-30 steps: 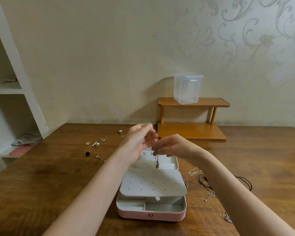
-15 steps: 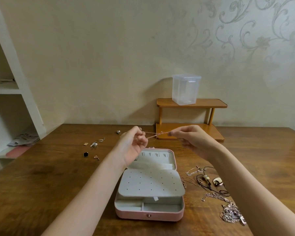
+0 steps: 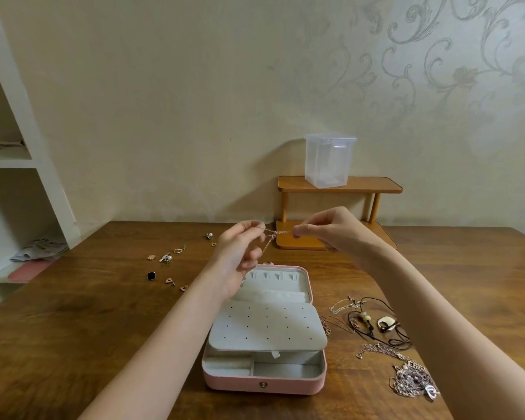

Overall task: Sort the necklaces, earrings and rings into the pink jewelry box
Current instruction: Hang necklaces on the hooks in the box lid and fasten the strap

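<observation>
Silver chain (image 3: 275, 234) stretched between left hand (image 3: 240, 253) and right hand (image 3: 331, 230).

Thin chain necklace (image 3: 275, 233) held taut in air above back of box, slack end hanging down toward open lid. Pink jewelry box (image 3: 264, 380) set open on table, lid laid back, grey perforated earring panel (image 3: 267, 325) raised over grey front compartments. Tangled necklaces (image 3: 385, 338) heaped on table right of box. Small earrings and rings (image 3: 167, 262) scattered on table left of box, well apart from it.
</observation>
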Tool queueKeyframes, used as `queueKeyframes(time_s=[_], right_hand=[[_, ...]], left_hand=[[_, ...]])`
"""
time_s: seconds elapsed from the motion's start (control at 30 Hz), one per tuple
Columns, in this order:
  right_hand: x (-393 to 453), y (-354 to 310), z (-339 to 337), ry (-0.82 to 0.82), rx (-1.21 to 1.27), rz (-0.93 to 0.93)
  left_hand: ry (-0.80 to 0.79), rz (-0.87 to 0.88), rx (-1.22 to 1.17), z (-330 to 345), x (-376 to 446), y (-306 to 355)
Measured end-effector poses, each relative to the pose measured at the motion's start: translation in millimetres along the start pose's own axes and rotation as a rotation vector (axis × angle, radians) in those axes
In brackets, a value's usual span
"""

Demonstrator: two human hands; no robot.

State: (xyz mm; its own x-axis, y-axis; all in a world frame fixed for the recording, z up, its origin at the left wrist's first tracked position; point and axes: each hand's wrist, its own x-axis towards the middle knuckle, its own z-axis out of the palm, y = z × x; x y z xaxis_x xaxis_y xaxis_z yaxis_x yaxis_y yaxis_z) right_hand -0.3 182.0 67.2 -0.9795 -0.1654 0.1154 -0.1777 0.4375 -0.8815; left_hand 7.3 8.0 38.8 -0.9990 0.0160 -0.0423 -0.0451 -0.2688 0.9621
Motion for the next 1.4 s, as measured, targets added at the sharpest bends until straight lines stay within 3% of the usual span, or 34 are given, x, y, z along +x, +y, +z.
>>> queueKeyframes(time_s=[0.13,0.27,0.47,0.63,0.93,1.07,1.23,1.4], right_hand=[[0.3,-2.9,-0.1,-0.064,0.033,0.028],[-0.9,-2.3,-1.1,-0.172,0.055,0.05],[-2.4,4.1,-1.9,-0.155,0.225,0.051],[-1.6,5.2,-2.5,-0.141,0.114,0.049],[-4.1,3.1,-2.2,-0.162,0.083,0.02],[-4.3,1.4,1.9,-0.218,0.09,0.056],[-0.2,3.2,7.2,-0.229,0.223,0.092],[-1.1,7.6,4.9,-0.199,0.145,0.096]], left_hand=[[-0.044,0.021,0.184,5.1,-5.2,1.3],[-0.088,-0.022,0.204,5.7,-5.4,2.6],[-0.241,-0.067,0.254,2.5,-7.0,0.4],[-0.181,-0.025,0.23,2.7,-4.8,-1.5],[-0.087,0.138,0.51,5.7,-8.4,-3.1],[-0.018,0.138,0.468,10.3,-7.6,-4.7],[-0.103,-0.068,0.144,15.4,-12.4,-0.6],[-0.06,0.003,0.24,12.6,-10.3,-3.2]])
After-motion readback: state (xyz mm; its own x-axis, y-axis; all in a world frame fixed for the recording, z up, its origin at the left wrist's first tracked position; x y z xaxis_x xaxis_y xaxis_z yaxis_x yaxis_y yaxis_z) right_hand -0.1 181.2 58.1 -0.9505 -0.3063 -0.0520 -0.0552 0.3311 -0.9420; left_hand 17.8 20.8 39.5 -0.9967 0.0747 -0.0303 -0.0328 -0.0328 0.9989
